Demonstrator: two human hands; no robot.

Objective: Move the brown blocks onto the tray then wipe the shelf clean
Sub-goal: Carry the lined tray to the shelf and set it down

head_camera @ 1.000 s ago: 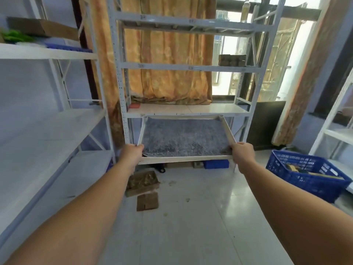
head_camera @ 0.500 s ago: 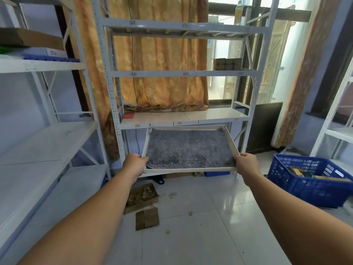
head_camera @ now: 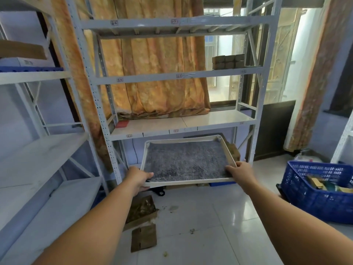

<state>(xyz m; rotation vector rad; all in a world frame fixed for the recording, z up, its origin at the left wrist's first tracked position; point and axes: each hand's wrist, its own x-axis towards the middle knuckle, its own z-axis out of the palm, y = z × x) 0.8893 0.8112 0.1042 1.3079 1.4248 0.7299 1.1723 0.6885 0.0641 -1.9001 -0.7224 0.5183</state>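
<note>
Now carry the tray (head_camera: 225,151) level toward the brown blocks (head_camera: 228,61) at one o'clock on the upper shelf (head_camera: 152,78). Keep left hand (head_camera: 139,178) and right hand (head_camera: 241,171) fingers curled over opposite near corners, gripping evenly; avoid tilting.

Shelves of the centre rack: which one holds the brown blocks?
The second shelf from the top: the brown blocks sit at its right end. The shelf below holds only a small red item.
</note>
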